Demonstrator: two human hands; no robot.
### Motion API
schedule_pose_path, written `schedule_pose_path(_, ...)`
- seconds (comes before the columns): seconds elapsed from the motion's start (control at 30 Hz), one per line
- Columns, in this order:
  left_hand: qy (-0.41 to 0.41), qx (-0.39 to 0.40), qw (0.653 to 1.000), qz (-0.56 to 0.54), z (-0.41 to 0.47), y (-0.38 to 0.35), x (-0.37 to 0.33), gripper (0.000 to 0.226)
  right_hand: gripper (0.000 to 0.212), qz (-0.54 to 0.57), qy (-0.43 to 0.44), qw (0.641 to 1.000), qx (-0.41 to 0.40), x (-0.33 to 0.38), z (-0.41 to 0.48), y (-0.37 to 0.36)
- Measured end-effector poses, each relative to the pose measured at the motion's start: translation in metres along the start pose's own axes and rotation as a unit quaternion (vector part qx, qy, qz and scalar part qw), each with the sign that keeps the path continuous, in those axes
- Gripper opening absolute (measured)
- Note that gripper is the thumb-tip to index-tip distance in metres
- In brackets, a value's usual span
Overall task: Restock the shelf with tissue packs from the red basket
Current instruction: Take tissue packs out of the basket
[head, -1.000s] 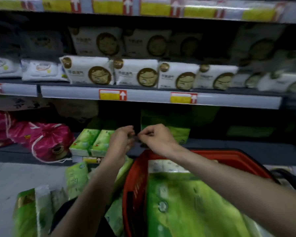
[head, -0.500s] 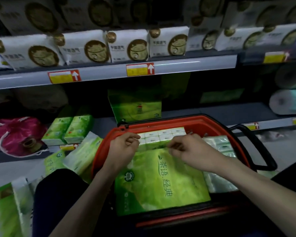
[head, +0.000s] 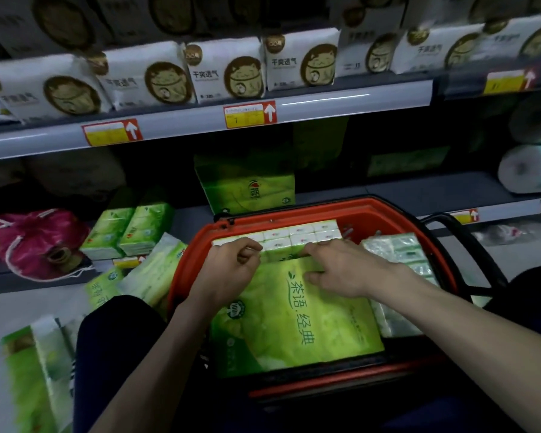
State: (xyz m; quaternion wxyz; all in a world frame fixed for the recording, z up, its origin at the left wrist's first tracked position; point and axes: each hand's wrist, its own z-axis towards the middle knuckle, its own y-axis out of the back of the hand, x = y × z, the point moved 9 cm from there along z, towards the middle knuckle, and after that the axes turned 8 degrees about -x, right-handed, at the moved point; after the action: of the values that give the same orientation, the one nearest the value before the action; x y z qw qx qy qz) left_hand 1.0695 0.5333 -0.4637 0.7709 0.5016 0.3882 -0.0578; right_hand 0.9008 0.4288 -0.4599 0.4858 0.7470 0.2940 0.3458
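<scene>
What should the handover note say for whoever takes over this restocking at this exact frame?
Left hand: fingers curled at the top edge of the large green pack; grip unclear.
Right hand: fingers and thumb laid on the same edge.
Things: that pack lies on top in the red basket, small white packs behind it, pale packs to its right.
Done: some green packs already stand on the lower shelf.
Left: lift the large pack out, shelve it, then the rest.

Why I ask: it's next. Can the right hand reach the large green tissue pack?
Probably yes: the right hand touches the large green tissue pack, which lies uncovered in the red basket.
</scene>
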Motion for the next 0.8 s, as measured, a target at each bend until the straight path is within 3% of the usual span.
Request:
schedule_pose_path(0.07, 0.004, 0.036, 0.999, 0.029, -0.002, -0.007, 0.004, 0.020, 0.060, 0.005, -0.008, 1.000, -0.002, -0.002, 0.002, -0.001)
schedule_pose_path(0.17, 0.019, 0.096, 0.988, 0.120, -0.009, -0.022, 0.011, 0.043, 0.061, 0.006, -0.019, 1.000, -0.004, -0.007, 0.007, -0.003)
schedule_pose_path(0.27, 0.021, 0.094, 0.983, 0.157, -0.009, -0.023, 0.008, 0.058, 0.070, -0.006, -0.021, 1.000, 0.008, -0.008, 0.008, -0.007)
schedule_pose_path(0.53, -0.026, 0.103, 0.975, 0.197, -0.009, -0.029, -0.007, 0.069, 0.080, -0.001, -0.026, 0.999, 0.034, -0.007, 0.012, -0.017)
schedule_pose_path(0.8, -0.111, 0.121, 0.957, 0.238, -0.009, -0.010, -0.028, 0.067, 0.118, -0.004, -0.047, 0.992, 0.121, -0.006, 0.012, -0.009)
